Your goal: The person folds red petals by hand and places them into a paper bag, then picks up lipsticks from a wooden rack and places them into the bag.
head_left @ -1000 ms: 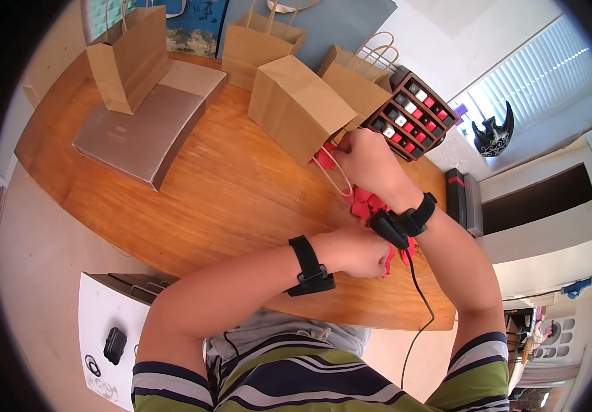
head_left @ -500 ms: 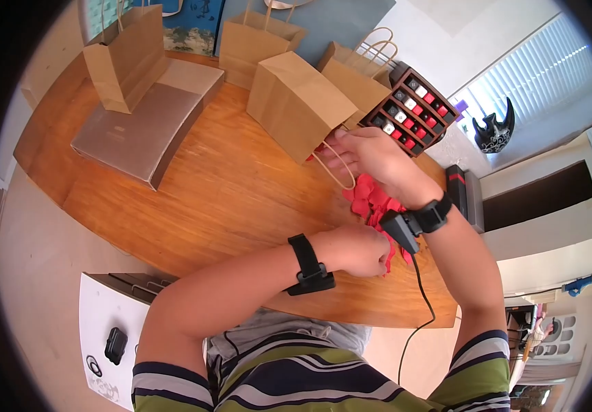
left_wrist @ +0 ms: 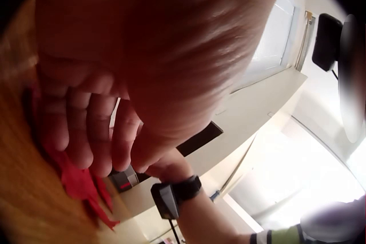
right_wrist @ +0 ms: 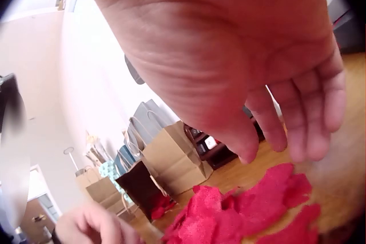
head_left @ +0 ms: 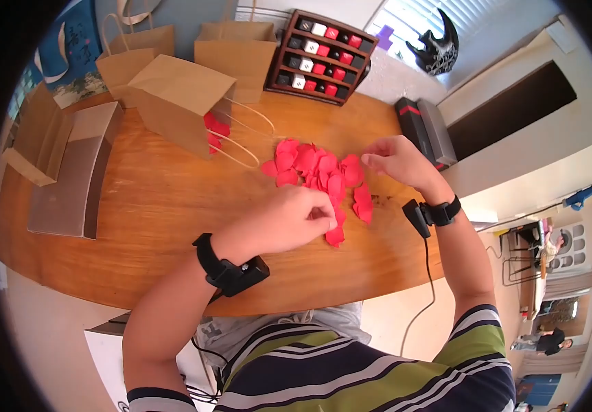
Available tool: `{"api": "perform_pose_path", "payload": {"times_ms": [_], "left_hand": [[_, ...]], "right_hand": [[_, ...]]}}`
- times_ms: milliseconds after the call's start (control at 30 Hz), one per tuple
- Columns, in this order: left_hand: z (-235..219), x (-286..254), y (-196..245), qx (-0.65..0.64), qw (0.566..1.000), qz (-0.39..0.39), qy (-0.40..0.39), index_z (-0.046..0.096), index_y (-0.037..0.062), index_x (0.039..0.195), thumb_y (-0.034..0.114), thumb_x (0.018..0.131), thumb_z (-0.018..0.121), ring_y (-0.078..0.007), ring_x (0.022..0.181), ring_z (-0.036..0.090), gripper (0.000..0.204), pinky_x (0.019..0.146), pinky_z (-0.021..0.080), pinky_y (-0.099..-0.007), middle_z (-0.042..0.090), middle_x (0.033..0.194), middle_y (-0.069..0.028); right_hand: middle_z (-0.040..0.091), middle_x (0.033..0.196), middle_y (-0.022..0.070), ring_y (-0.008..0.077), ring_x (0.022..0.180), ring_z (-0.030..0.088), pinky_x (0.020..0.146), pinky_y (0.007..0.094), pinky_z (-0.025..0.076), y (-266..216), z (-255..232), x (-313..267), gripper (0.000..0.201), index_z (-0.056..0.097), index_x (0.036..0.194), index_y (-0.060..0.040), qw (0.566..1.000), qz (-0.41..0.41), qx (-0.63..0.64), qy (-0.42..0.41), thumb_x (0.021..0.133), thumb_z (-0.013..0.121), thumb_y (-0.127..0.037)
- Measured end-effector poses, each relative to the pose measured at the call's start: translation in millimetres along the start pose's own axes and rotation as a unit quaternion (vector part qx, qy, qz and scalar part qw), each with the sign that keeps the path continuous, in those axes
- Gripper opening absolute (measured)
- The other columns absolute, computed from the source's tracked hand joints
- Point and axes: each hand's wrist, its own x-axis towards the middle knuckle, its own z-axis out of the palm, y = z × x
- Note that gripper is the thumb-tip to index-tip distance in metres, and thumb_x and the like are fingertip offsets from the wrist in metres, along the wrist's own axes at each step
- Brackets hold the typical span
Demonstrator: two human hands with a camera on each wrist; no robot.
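Red petals [head_left: 323, 168], 1 pile on bench [head_left: 152, 206]; left hand [head_left: 283, 220] at 7 o'clock, right hand [head_left: 405, 162] at 3, both grips loosely curved, empty; tipped paper bag [head_left: 172, 89], at 10, could spill petals if knocked.

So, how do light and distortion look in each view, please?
Head view: black corners, edge of table looks bowed, window blinds bright; left wrist: left hand shadowed, white glare at lower right; right wrist: wall washed out, petals brightly lit.

Navy, green, pale-striped shirt [head_left: 351, 364]; black wrist straps [head_left: 445, 211]; boxy black cameras [head_left: 415, 218]; black cable [head_left: 428, 271]
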Motion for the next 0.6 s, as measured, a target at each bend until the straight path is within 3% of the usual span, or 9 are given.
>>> {"api": "perform_pose_path", "payload": {"times_ms": [133, 300, 400, 500, 600], "left_hand": [[2.1, 4.7, -2.6, -0.101, 0.993, -0.019, 0.049, 0.073, 0.0005, 0.099, 0.013, 0.101, 0.069, -0.0050, 0.078, 0.062, 0.013, 0.068, 0.049, -0.0238, 0.070, 0.085, 0.0013], [-10.2, 8.2, 8.8, -0.112, 0.987, -0.074, 0.093, 0.073, -0.0009, 0.102, 0.012, 0.100, 0.068, -0.0029, 0.075, 0.057, 0.014, 0.067, 0.047, -0.0215, 0.069, 0.089, 0.0021], [-9.8, 10.1, 7.6, -0.126, 0.984, -0.080, 0.100, 0.074, -0.0001, 0.105, 0.011, 0.100, 0.067, -0.0042, 0.075, 0.057, 0.013, 0.068, 0.047, -0.0216, 0.070, 0.089, 0.0021], [-9.9, 11.0, 5.0, -0.138, 0.981, -0.087, 0.108, 0.075, -0.0012, 0.104, 0.015, 0.100, 0.070, -0.0027, 0.076, 0.058, 0.017, 0.067, 0.047, -0.0222, 0.069, 0.085, 0.0034], [-10.6, 10.7, 3.9, -0.134, 0.982, -0.089, 0.101, 0.075, -0.0012, 0.104, 0.016, 0.100, 0.070, -0.0027, 0.075, 0.058, 0.018, 0.066, 0.046, -0.0220, 0.069, 0.085, 0.0038]], "right_hand": [[0.075, 0.088, 0.0139, 0.0234, 0.082, 0.071, 0.075, 0.0358, 0.055, 28.6, 11.3, -30.2, 0.034, 0.077, 0.108, 0.0012, 1.000, 0.004, -0.007, 0.002, 0.087, 0.081, -0.025], [0.074, 0.099, 0.0142, 0.0322, 0.093, 0.071, 0.083, 0.0403, 0.056, 2.1, 23.7, -74.0, 0.045, 0.075, 0.118, -0.0074, 0.997, -0.073, -0.020, 0.007, 0.078, 0.087, -0.023], [0.072, 0.106, 0.0152, 0.0348, 0.100, 0.070, 0.086, 0.0425, 0.055, 12.4, 33.6, -77.6, 0.049, 0.074, 0.121, -0.0085, 0.993, -0.098, -0.044, 0.043, 0.076, 0.087, -0.021], [0.070, 0.109, 0.0161, 0.0338, 0.103, 0.069, 0.086, 0.0423, 0.055, 10.8, 37.4, -73.1, 0.044, 0.075, 0.120, -0.0072, 0.990, -0.104, -0.093, 0.026, 0.077, 0.086, -0.016], [0.072, 0.105, 0.0159, 0.0351, 0.098, 0.070, 0.084, 0.0410, 0.056, 13.8, 41.3, -68.3, 0.037, 0.077, 0.116, -0.0069, 0.991, -0.119, -0.056, 0.020, 0.079, 0.083, -0.011]]}}
